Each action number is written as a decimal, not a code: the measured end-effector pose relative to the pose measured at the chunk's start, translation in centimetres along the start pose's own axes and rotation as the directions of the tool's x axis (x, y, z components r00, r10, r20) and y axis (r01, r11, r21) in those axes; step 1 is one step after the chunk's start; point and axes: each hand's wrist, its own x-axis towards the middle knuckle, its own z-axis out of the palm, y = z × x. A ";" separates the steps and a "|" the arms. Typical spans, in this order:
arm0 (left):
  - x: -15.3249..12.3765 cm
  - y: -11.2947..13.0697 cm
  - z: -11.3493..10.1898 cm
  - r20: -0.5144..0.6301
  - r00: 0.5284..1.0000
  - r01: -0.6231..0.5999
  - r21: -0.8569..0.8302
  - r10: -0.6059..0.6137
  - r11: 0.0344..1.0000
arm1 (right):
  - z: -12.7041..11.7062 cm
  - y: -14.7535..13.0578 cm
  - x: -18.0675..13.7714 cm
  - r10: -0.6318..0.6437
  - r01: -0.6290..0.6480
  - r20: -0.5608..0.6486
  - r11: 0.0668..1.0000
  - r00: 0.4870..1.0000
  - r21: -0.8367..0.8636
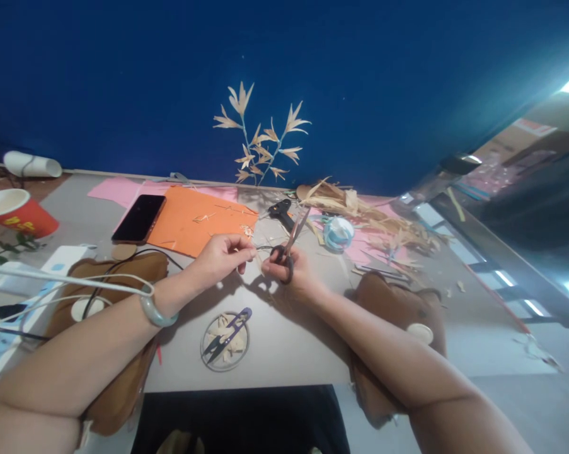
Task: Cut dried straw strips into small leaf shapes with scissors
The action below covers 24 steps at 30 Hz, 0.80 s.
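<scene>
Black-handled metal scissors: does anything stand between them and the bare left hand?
Only thin dark strands show between the left hand and the scissors; nothing bulky is visible there. Whether the strands touch the scissors, I cannot tell.

Black-handled metal scissors (295,236): smooth plastic grips, dull-sheen blades. Flat black rectangular phone (139,219): glossy glass face. Flat orange sheet (183,217): matt. Long straw-coloured husk strips (379,215): rough, papery.

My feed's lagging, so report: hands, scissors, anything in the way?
Right hand holding scissors, tips pointing away from the body. Left hand pinched close by, grip contents unclear. Glue gun just beyond the scissors, possibly in the way.
</scene>
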 end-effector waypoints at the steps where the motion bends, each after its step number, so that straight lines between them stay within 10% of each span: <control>1: 0.1 -0.1 0.0 -0.004 1.000 0.012 -0.032 -0.012 0.999 | 0.0 0.0 0.0 0.004 -0.004 0.005 1.000 1.000 0.001; 8: 0.2 0.1 -0.4 0.027 0.996 0.093 -0.110 -0.091 0.990 | -0.2 0.4 0.1 -0.020 0.019 0.034 1.000 0.999 0.010; 11: 0.0 1.4 -1.8 0.223 0.972 0.074 0.001 -0.072 0.997 | -0.3 0.1 0.1 -0.037 0.036 -0.013 0.998 0.999 -0.057; 14: -0.4 2.3 -3.0 0.649 0.716 0.078 0.294 -0.259 0.953 | -0.6 -0.3 0.3 -0.054 0.040 -0.127 0.992 0.990 -0.116; 17: -1.0 2.4 -2.8 0.782 0.527 -0.054 0.424 -0.335 0.904 | -1.3 -0.5 0.9 -0.094 0.058 -0.216 0.984 0.972 -0.167; 24: -1.2 1.5 -2.1 0.778 0.547 -0.190 0.475 -0.309 0.859 | -2.6 -0.4 2.1 -0.192 0.095 -0.280 0.941 0.941 -0.324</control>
